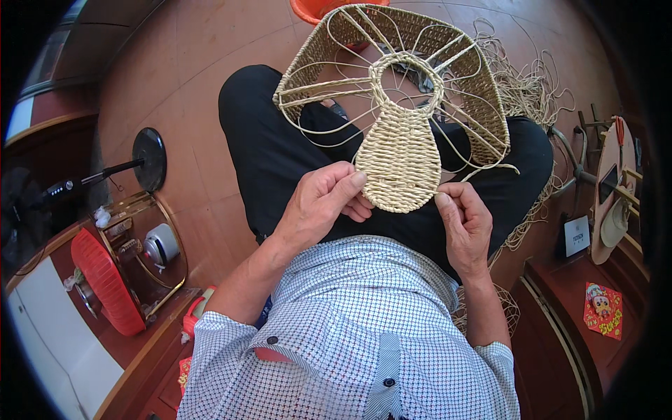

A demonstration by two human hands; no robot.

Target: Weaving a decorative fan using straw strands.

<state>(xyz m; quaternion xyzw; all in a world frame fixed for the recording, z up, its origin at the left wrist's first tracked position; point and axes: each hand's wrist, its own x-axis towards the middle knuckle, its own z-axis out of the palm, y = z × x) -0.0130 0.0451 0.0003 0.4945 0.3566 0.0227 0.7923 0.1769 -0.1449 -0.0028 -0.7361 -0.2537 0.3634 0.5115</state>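
Note:
A half-woven straw piece rests over my crossed legs: a wire frame with a woven outer band (308,56), a braided centre ring (378,70) and a rounded, tightly woven panel (395,164) hanging from the ring toward me. My left hand (325,203) pinches the panel's lower left edge between thumb and fingers. At the lower right edge my right hand (462,220) grips the panel with thumb and bent fingers. A loose strand (511,169) trails from the frame's right side.
Tangled straw cord (525,84) lies right of my legs on the tiled floor (175,70). An orange basin (304,10) stands beyond the work. At left are a fan (147,157), a small trolley (171,224) and a red tray (105,280); at right, a board (605,238) and metal legs.

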